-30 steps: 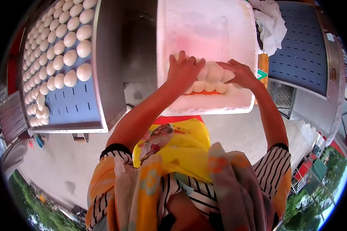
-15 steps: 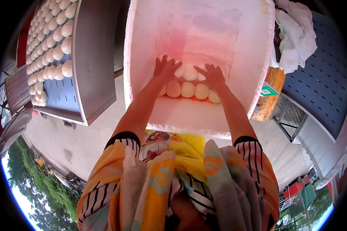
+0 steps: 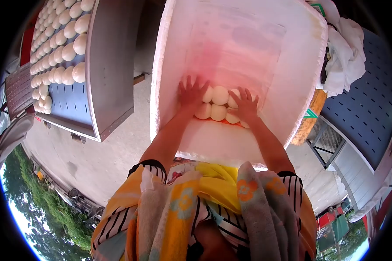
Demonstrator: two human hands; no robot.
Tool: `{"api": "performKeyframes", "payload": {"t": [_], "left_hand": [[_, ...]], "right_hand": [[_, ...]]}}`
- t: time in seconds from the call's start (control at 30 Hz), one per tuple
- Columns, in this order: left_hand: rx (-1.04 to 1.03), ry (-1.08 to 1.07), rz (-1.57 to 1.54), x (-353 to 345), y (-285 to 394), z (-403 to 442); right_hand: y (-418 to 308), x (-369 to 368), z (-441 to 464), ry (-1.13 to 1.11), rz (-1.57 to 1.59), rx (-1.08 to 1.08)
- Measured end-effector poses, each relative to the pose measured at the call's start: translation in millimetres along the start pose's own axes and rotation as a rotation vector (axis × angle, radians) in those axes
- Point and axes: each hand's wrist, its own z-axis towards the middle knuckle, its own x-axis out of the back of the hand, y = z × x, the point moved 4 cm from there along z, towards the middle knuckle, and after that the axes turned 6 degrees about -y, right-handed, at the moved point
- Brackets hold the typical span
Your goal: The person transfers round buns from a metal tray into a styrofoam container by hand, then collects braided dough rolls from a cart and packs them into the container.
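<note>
Inside a white foam box, smooth white round balls sit in two rows near its near wall; I cannot tell what kind they are. My left hand is palm down with fingers spread, over the left end of the rows and partly covering the balls there. Over the right end, my right hand lies with its fingers apart, touching the balls under it. Neither hand grips one. A bit of red lining shows under the near row.
To the left, a metal-sided slotted conveyor carries many more white balls in rows. At right stand another blue slotted surface, a crumpled white cloth and a wooden block. Concrete floor surrounds the box.
The view has shifted, so the box appears further right and lower. My hands stay on the balls at both ends of the rows, the left hand's fingers more spread.
</note>
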Motion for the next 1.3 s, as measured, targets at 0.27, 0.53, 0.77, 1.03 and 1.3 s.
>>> {"api": "performKeyframes", "payload": {"t": [0.27, 0.53, 0.77, 1.03, 1.3], "left_hand": [[0.055, -0.235, -0.211, 1, -6, 7], [0.22, -0.225, -0.304, 6, -12, -12], [-0.066, 0.466, -0.419, 179, -36, -135], [0.24, 0.183, -1.001, 115, -83, -125], [-0.051, 0.345, -0.892, 140, -117, -159]], "right_hand": [[-52, 4, 40, 0.203, 0.032, 0.19], [-64, 5, 45, 0.401, -0.164, 0.252], [-125, 34, 42, 0.317, 0.164, 0.446], [-128, 0, 77, 0.387, 0.012, 0.488], [-131, 26, 72, 0.312, 0.011, 0.495]]}}
